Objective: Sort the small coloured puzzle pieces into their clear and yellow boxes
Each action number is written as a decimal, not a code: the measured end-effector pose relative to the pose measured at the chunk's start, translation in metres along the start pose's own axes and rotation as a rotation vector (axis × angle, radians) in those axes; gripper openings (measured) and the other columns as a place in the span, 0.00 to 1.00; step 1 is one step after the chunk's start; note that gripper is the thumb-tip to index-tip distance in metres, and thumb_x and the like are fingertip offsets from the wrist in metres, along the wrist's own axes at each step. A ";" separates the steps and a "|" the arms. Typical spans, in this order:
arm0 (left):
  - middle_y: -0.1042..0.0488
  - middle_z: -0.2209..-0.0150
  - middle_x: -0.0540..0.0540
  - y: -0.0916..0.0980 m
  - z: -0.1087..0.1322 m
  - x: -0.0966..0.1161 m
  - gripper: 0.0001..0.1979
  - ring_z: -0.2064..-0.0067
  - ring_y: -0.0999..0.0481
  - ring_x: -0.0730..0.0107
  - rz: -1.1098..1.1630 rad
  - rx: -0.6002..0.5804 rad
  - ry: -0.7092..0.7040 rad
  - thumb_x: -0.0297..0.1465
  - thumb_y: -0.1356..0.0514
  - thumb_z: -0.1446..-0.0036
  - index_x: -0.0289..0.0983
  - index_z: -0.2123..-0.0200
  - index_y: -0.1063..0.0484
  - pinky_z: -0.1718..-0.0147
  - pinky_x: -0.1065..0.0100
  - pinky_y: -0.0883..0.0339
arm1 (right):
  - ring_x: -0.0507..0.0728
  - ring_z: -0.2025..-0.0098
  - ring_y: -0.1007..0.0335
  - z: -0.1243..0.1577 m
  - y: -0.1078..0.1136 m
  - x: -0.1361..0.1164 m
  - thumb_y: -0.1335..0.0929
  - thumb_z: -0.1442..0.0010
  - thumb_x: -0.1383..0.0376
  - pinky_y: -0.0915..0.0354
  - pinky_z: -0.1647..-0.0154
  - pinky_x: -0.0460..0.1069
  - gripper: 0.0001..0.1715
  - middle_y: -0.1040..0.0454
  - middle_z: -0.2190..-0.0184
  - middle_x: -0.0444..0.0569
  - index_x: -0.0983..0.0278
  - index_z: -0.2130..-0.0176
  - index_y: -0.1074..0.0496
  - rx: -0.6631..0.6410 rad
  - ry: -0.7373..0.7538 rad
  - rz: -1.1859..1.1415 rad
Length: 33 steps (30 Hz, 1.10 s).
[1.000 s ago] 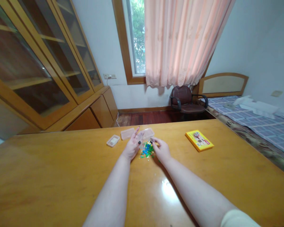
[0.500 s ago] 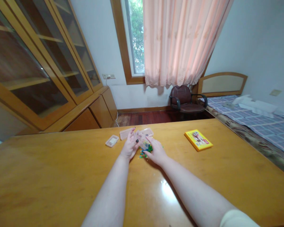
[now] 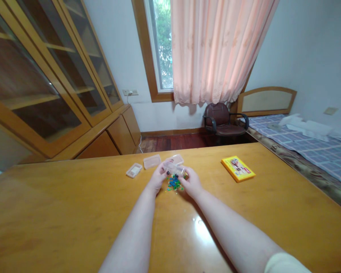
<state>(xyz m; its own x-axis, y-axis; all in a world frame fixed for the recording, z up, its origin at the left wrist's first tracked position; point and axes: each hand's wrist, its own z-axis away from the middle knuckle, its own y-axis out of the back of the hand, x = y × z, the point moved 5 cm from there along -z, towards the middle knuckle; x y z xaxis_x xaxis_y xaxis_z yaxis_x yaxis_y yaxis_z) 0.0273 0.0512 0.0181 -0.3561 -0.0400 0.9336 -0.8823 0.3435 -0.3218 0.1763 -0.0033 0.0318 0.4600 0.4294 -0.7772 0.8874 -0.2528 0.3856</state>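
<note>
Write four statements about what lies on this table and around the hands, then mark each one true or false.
1. The left hand and right hand hold a clear box over a pile of small coloured pieces. True.
2. The yellow box lies to the left of both hands. False: it lies to their right.
3. The coloured pieces are mostly red. False: they are mainly blue and green.
4. More small clear containers lie on the table beyond the hands. True.
</note>
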 end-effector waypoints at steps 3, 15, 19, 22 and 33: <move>0.28 0.53 0.41 0.002 -0.002 0.005 0.27 0.49 0.31 0.59 -0.017 0.024 -0.053 0.38 0.30 0.62 0.36 0.58 0.29 0.48 0.62 0.41 | 0.59 0.56 0.31 0.000 0.001 0.000 0.34 0.48 0.64 0.36 0.53 0.53 0.19 0.26 0.59 0.50 0.62 0.54 0.29 -0.012 0.000 -0.042; 0.25 0.65 0.48 0.006 -0.001 0.013 0.19 0.62 0.27 0.65 -0.136 0.120 -0.086 0.35 0.31 0.63 0.37 0.65 0.29 0.57 0.65 0.36 | 0.58 0.58 0.30 -0.002 -0.004 0.002 0.34 0.47 0.65 0.35 0.54 0.53 0.16 0.25 0.60 0.49 0.63 0.57 0.29 -0.077 -0.088 -0.132; 0.26 0.62 0.46 0.009 0.001 0.020 0.16 0.55 0.29 0.61 -0.402 0.220 -0.190 0.33 0.32 0.62 0.38 0.65 0.27 0.49 0.60 0.42 | 0.60 0.52 0.33 -0.005 0.001 0.010 0.34 0.48 0.66 0.39 0.48 0.55 0.21 0.27 0.54 0.52 0.63 0.53 0.31 0.037 -0.100 -0.040; 0.27 0.59 0.46 0.011 0.004 0.028 0.16 0.52 0.31 0.58 -0.693 0.267 -0.282 0.34 0.33 0.59 0.40 0.64 0.26 0.45 0.58 0.46 | 0.60 0.50 0.34 -0.006 0.005 0.015 0.33 0.47 0.64 0.40 0.46 0.56 0.22 0.28 0.53 0.52 0.62 0.52 0.31 0.103 -0.096 -0.001; 0.32 0.47 0.41 0.012 0.000 0.001 0.24 0.45 0.35 0.57 -1.296 0.069 -0.058 0.37 0.42 0.48 0.38 0.47 0.35 0.45 0.57 0.43 | 0.60 0.56 0.32 -0.006 0.012 0.021 0.32 0.48 0.60 0.38 0.51 0.55 0.17 0.26 0.60 0.53 0.64 0.58 0.27 0.246 -0.184 0.003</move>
<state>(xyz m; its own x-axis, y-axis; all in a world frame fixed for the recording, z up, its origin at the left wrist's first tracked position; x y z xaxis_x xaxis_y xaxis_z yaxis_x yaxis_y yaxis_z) 0.0164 0.0555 0.0157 0.7517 -0.3454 0.5618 -0.6056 -0.0242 0.7954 0.1966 0.0082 0.0227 0.4291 0.2702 -0.8619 0.8417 -0.4658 0.2730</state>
